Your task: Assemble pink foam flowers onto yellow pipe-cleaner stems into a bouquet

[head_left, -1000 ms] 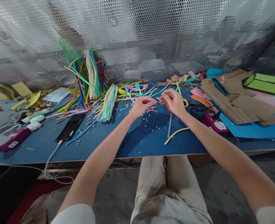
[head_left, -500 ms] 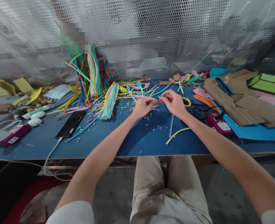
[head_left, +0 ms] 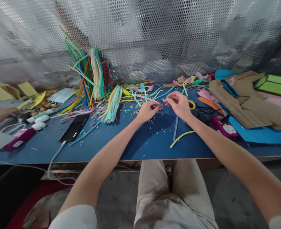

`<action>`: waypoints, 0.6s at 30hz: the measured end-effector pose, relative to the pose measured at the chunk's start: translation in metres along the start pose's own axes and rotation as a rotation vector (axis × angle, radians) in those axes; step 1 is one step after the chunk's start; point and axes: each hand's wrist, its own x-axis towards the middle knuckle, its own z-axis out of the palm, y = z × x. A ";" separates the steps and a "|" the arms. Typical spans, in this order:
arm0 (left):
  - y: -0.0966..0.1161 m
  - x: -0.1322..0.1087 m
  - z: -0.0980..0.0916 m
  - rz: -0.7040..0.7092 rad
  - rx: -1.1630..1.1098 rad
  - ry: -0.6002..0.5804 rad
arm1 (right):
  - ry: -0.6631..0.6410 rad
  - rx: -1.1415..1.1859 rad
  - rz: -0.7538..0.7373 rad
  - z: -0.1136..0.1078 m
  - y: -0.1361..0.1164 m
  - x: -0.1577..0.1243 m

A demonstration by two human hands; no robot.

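Both hands meet over the middle of the blue table (head_left: pixel 140 146). My left hand (head_left: pixel 149 110) pinches a thin pink strand (head_left: pixel 142 97) that curves back from its fingertips. Close beside it, my right hand (head_left: pixel 177 102) has its fingertips together on a small pale pointed thing, too small to name. Yellow scissor handles (head_left: pixel 192 104) show just beyond that hand. Under my right wrist lie a clear stick (head_left: pixel 175 128) and a yellow-green strand (head_left: pixel 181 138). Small cut bits are scattered below my hands.
Bundled fuzzy strands (head_left: pixel 113 103) and a phone (head_left: pixel 74 128) lie to the left. Pink and blue flower shapes (head_left: pixel 142 86) sit behind my hands. Brown paper (head_left: pixel 257 111) and a purple power strip (head_left: pixel 224 127) are right. Another person's hand (head_left: pixel 1 115) is far left.
The view has shifted slightly. The pink strand at my left hand now arches upward more. The other person's hand shows further into view at the left.
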 end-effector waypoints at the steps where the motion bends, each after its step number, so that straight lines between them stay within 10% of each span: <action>1: 0.000 0.000 0.000 -0.002 0.007 -0.003 | 0.006 0.011 -0.001 0.000 0.001 0.000; 18: 0.008 -0.004 0.000 0.105 0.219 -0.028 | -0.132 -0.269 -0.161 -0.001 -0.005 -0.004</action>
